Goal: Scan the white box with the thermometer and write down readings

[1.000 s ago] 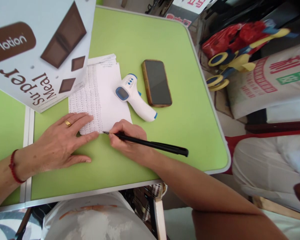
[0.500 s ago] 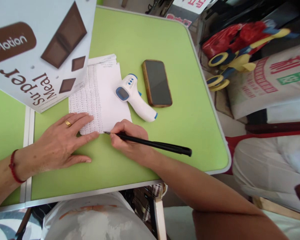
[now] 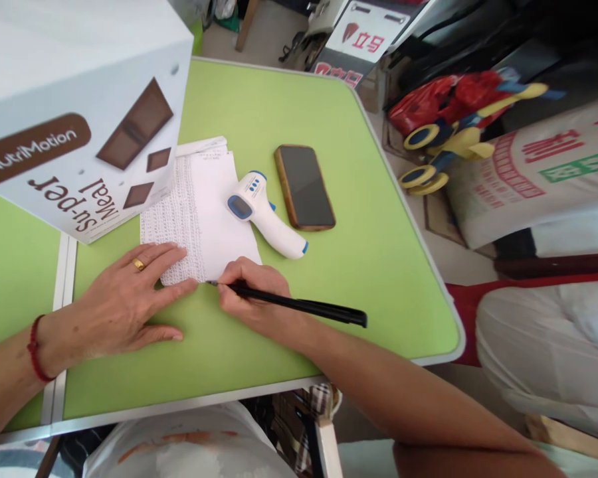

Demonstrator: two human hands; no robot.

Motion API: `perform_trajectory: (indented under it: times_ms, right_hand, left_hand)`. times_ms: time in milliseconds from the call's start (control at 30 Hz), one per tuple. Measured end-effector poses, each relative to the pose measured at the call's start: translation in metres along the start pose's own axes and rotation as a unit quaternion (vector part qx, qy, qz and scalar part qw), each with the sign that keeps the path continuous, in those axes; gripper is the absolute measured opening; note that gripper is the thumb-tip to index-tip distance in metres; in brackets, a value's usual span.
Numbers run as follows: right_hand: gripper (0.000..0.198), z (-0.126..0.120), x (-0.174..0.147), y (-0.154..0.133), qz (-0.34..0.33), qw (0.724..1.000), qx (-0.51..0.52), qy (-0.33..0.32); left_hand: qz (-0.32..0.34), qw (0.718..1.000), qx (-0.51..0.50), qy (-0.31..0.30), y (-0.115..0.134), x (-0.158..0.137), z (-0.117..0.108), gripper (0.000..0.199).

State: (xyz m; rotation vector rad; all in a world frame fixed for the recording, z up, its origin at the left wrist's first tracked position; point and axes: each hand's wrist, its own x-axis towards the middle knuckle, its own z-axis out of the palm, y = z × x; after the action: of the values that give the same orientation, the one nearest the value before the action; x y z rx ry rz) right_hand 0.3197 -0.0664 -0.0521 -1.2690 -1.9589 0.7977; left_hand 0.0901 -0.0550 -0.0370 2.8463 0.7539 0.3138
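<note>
My right hand (image 3: 252, 292) grips a black pen (image 3: 309, 305), its tip at the lower edge of a sheet of paper (image 3: 214, 219). Dense rows of handwriting cover the sheet's left side; the right part is mostly blank. My left hand (image 3: 129, 295), with a gold ring and a red bracelet, lies flat with fingers spread, fingertips on the paper's lower left corner. A white and blue infrared thermometer (image 3: 266, 216) rests over the sheet's right edge. To its right lies a smartphone (image 3: 306, 186) in a brown case, screen dark.
On the left, a large white NutriMotion box (image 3: 44, 86) stands on the green table (image 3: 379, 285) and hides part of the papers. Beyond the table's right edge are a printed sack (image 3: 518, 172), a blue and yellow toy (image 3: 448, 143) and a red bag (image 3: 423, 103).
The camera view has tilted up, so the table and everything on it sit lower and more of the box shows. Both hands keep nearly the same place on the paper.
</note>
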Motion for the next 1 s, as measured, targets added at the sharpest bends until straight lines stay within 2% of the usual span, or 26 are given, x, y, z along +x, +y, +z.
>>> perform_trajectory:
  times_ms: [167,300,367,467,533,600,700,833,1000]
  right_hand:
    - [0.012,-0.001,0.0,-0.001,-0.001,1.0,0.0,0.007]
    - [0.01,-0.003,-0.001,-0.005,0.006,0.998,0.018,0.055]
    - [0.008,-0.004,-0.001,-0.005,-0.018,0.996,0.013,0.087]
    - [0.011,-0.006,0.001,0.0,-0.118,0.988,0.008,0.101]
    - [0.015,-0.008,0.004,0.006,-0.188,0.977,-0.007,0.097]
    - [0.018,-0.011,0.006,0.011,-0.222,0.969,-0.052,0.095]
    - [0.025,-0.014,0.008,0.015,-0.224,0.961,-0.138,0.09]
    - [0.034,-0.018,0.007,0.016,-0.235,0.948,-0.204,0.06]
    - [0.033,-0.021,0.008,0.019,-0.23,0.928,-0.295,-0.006]
  left_hand:
    - [-0.005,1.0,0.005,0.005,0.0,-0.001,0.0,0.055]
    - [-0.005,1.0,0.004,0.006,0.001,-0.002,0.0,0.055]
    - [0.0,1.0,0.003,0.009,0.0,-0.002,0.0,0.055]
    - [0.0,1.0,0.0,0.014,0.0,-0.003,0.0,0.056]
    - [-0.006,1.0,-0.003,0.018,-0.001,-0.003,0.001,0.057]
    - [-0.01,1.0,-0.003,0.021,-0.001,-0.003,0.001,0.058]
    - [-0.006,0.999,0.0,0.035,-0.002,-0.002,0.001,0.057]
    - [-0.001,0.998,-0.001,0.063,-0.002,-0.001,-0.004,0.052]
    - [-0.004,0.988,-0.016,0.154,0.001,-0.002,-0.015,0.03]
